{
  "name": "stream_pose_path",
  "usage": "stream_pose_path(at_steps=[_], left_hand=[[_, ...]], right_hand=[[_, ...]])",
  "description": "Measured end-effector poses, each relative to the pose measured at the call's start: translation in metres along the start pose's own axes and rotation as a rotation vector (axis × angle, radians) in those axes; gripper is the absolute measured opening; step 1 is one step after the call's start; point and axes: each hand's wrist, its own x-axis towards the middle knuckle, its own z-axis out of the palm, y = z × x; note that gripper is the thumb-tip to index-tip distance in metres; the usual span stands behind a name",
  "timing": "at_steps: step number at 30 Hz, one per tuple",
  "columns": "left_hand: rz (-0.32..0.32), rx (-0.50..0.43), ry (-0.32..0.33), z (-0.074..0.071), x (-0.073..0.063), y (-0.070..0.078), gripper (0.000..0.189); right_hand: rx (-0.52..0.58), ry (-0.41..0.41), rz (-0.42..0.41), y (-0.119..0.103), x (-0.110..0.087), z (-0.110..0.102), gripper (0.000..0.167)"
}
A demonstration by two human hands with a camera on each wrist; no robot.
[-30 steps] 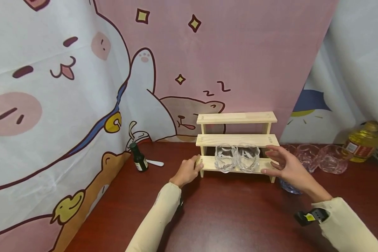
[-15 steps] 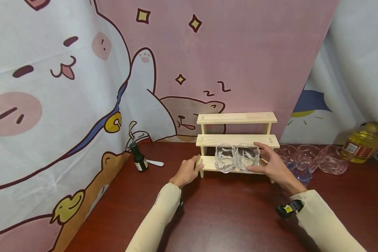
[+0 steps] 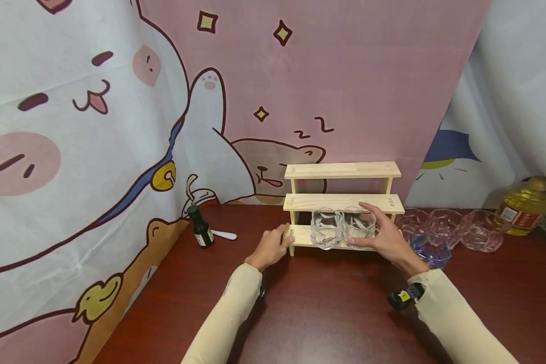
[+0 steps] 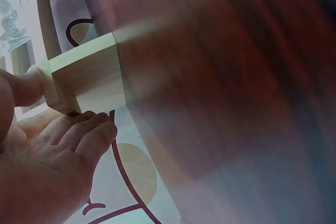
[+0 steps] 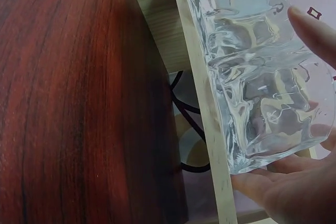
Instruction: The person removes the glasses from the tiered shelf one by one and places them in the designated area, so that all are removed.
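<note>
right hand (image 3: 384, 241), having moved in leftward, is now grasping the right-hand clear, faceted glass tumbler (image 3: 357, 225) on the bottom tier, right of frame centre, securing it; left hand (image 3: 269, 248) is gripping the pale, three-tiered wooden rack (image 3: 341, 202) by its left end

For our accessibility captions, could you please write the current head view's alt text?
A person's right hand curls round the right of two clear, faceted glass cups on the lowest shelf of a stepped pale wooden rack, while the left hand grips its left end. Pink transparent cups sit at right.
</note>
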Motion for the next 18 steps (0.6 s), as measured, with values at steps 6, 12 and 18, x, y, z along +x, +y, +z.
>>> stream_pose_path(at_steps=[6, 12, 18], left_hand=[[0.000, 0.001, -0.003, 0.000, -0.001, 0.000, 0.051], [-0.004, -0.006, -0.001, 0.000, -0.002, 0.001, 0.051], [0.003, -0.004, 0.004, -0.002, -0.002, 0.002, 0.051]], right_hand=[[0.004, 0.008, 0.014, 0.002, 0.003, 0.003, 0.107], [0.020, 0.030, 0.009, 0.003, 0.006, 0.007, 0.104], [0.043, 0.063, -0.012, 0.002, 0.009, 0.011, 0.102]])
